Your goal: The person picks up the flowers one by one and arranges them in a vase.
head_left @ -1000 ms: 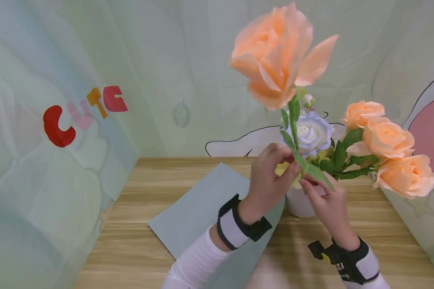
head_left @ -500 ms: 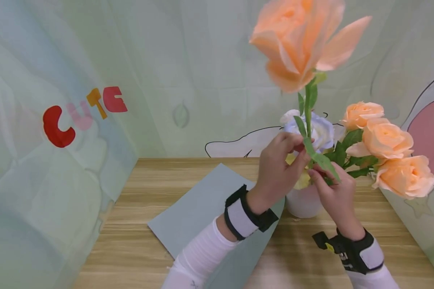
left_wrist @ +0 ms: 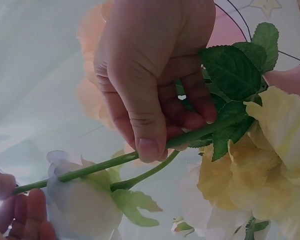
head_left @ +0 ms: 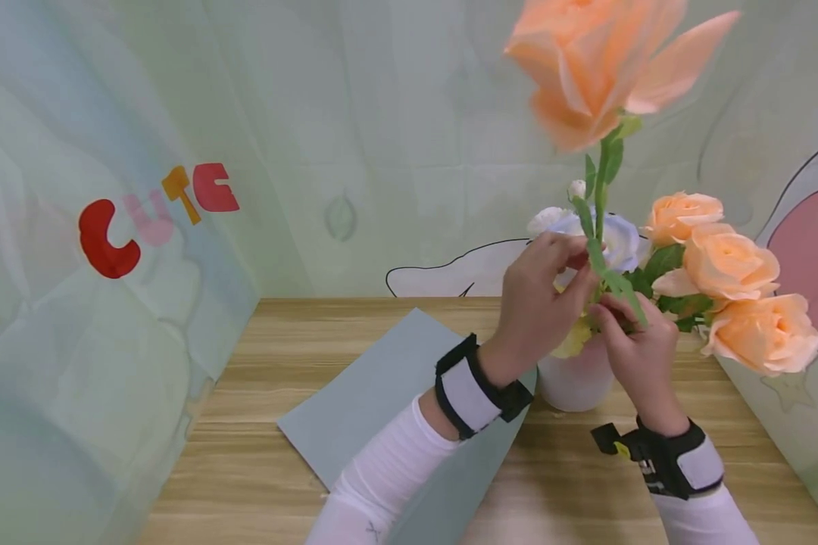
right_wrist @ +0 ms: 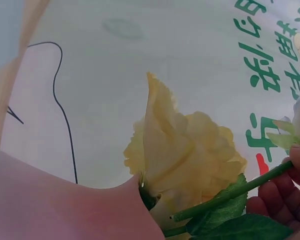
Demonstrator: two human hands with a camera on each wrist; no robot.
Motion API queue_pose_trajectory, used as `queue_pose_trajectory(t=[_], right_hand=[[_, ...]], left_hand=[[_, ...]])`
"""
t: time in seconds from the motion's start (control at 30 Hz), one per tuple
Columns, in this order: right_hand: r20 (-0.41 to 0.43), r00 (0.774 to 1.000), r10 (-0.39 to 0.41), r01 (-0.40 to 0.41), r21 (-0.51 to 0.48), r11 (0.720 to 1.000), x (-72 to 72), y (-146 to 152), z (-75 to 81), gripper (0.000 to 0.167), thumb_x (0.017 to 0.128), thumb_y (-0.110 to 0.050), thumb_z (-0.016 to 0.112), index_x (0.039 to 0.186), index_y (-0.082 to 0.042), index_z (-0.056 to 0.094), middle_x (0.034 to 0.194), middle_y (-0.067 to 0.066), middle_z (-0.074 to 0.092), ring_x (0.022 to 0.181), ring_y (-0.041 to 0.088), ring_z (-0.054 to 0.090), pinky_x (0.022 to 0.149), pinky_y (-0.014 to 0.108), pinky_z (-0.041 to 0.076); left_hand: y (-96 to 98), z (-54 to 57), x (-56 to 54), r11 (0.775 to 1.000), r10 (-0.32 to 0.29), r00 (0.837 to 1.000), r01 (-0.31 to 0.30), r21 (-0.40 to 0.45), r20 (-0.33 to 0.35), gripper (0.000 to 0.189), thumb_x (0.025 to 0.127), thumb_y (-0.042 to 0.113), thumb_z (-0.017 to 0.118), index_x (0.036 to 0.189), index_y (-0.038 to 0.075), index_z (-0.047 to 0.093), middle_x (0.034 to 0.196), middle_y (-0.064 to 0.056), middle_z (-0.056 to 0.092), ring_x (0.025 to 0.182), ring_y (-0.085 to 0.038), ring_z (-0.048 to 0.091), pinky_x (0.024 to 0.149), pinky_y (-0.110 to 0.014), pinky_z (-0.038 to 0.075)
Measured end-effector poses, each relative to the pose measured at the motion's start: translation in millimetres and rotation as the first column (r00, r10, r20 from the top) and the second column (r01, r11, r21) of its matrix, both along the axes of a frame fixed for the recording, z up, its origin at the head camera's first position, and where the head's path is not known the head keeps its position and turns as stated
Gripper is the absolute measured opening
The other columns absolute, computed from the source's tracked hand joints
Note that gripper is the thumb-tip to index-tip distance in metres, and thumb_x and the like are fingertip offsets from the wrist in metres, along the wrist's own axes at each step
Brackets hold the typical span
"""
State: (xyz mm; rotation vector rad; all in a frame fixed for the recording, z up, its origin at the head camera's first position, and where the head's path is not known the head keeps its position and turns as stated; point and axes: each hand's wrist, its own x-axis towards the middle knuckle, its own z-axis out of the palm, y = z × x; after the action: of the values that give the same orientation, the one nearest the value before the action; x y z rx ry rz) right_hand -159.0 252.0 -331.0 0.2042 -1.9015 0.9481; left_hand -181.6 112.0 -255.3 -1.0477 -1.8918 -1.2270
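Observation:
A large peach rose (head_left: 586,72) stands upright in the head view, its top cut off by the frame. My left hand (head_left: 541,299) pinches its green stem beneath the bloom. Lower down, my right hand (head_left: 644,352) holds the same stem between thumb and fingers. In the left wrist view, right thumb and fingers (left_wrist: 150,147) grip the stem (left_wrist: 100,165), with left fingertips at the left edge. The stem's cut end (right_wrist: 174,218) shows beside a yellow flower (right_wrist: 190,155) in the right wrist view. A white pot (head_left: 576,382) stands behind the hands, holding flowers.
Several peach roses (head_left: 729,261) lean out to the pot's right. A pale blue rose (head_left: 620,242) is partly hidden behind the hands. Grey-blue paper (head_left: 382,401) lies on the wooden table (head_left: 245,454). Printed cloth walls (head_left: 341,113) enclose the back and sides.
Both hands and the held rose have shifted right and somewhat upward in the head view, the stem becoming more vertical. The pot and its other roses have stayed in place.

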Motion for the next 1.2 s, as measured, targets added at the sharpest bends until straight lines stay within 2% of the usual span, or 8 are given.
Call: queue_pose_trajectory(t=[0.1,0.2,0.5,0.87,0.93,1.03,1.13,1.2], right_hand=[[0.006,1.0,-0.013,0.013,0.014,1.0,-1.8,0,-0.3,0.009,0.07,0.008,0.068,0.078,0.007,0.066,0.069,0.009,0.058,0.066,-0.016,0.045,0.06,0.006,0.036],[0.017,1.0,-0.023,0.023,0.024,0.999,-3.1,1,-1.3,0.009,0.071,0.006,0.067,0.079,0.007,0.066,0.069,0.016,0.058,0.067,-0.017,0.044,0.06,0.007,0.036],[0.033,0.998,-0.059,0.056,0.076,0.996,-5.0,4,-8.5,0.009,0.072,0.005,0.066,0.08,0.007,0.065,0.072,0.018,0.061,0.072,-0.02,0.04,0.062,0.007,0.035],[0.133,0.986,-0.103,0.088,0.114,0.99,-6.9,8,-23.3,0.009,0.073,0.003,0.066,0.081,0.006,0.065,0.074,0.018,0.062,0.067,-0.022,0.037,0.057,0.006,0.031],[0.139,0.983,-0.118,0.1,0.136,0.986,-8.1,9,-25.7,0.007,0.072,0.003,0.067,0.077,0.006,0.064,0.072,0.017,0.061,0.063,-0.015,0.039,0.054,0.009,0.03],[0.141,0.981,-0.132,0.107,0.17,0.98,-9.9,10,-28.4,0.007,0.071,0.002,0.068,0.072,0.005,0.061,0.068,0.016,0.059,0.058,0.003,0.046,0.052,0.012,0.03],[0.151,0.979,-0.136,0.105,0.195,0.975,-11.2,11,-30.3,0.009,0.072,0.003,0.067,0.07,0.005,0.058,0.066,0.017,0.058,0.057,0.02,0.05,0.053,0.015,0.03],[0.159,0.978,-0.134,0.099,0.208,0.973,-11.7,11,-31.0,0.008,0.072,0.003,0.066,0.071,0.005,0.058,0.066,0.017,0.057,0.059,0.024,0.051,0.055,0.017,0.031]], left_hand=[[2.5,0.4,-2.3,1.0,0.013,1.0,-0.013,-0.015,0.008,0.013,0.084,0.011,0.056,0.094,0.004,0.062,0.085,-0.006,0.059,0.08,-0.011,0.058,0.069,-0.007,0.038],[4.9,-0.1,-4.5,0.999,0.027,1.0,-0.026,-0.037,0.015,0.014,0.084,0.012,0.056,0.094,0.004,0.062,0.085,-0.005,0.059,0.08,-0.01,0.058,0.069,-0.008,0.039],[8.8,-5.8,-8.1,0.996,0.026,0.997,-0.02,-0.085,0.068,0.015,0.083,0.013,0.058,0.094,0.003,0.06,0.086,-0.005,0.059,0.08,-0.01,0.058,0.068,-0.006,0.039],[12.5,-12.2,-11.4,0.993,0.036,0.981,-0.014,-0.119,0.19,0.02,0.081,0.012,0.055,0.099,0.009,0.062,0.093,-0.002,0.059,0.081,-0.009,0.057,0.061,-0.006,0.034],[13.1,-12.9,-12.1,0.993,0.042,0.981,-0.02,-0.117,0.19,0.021,0.082,0.013,0.055,0.102,0.01,0.063,0.096,-0.002,0.06,0.08,-0.009,0.057,0.062,-0.006,0.035],[13.7,-14.5,-14.1,0.994,0.038,0.986,-0.021,-0.107,0.162,0.02,0.083,0.014,0.056,0.101,0.008,0.063,0.095,-0.003,0.061,0.078,-0.009,0.057,0.064,-0.007,0.038],[14.0,-16.6,-16.2,0.997,0.009,0.989,0.002,-0.076,0.147,0.02,0.083,0.017,0.057,0.099,0.007,0.06,0.091,-0.004,0.061,0.075,-0.009,0.056,0.064,-0.01,0.041],[14.2,-17.9,-17.2,0.999,-0.02,0.989,0.026,-0.043,0.148,0.02,0.083,0.018,0.059,0.099,0.006,0.058,0.09,-0.004,0.061,0.074,-0.01,0.056,0.064,-0.011,0.042]])
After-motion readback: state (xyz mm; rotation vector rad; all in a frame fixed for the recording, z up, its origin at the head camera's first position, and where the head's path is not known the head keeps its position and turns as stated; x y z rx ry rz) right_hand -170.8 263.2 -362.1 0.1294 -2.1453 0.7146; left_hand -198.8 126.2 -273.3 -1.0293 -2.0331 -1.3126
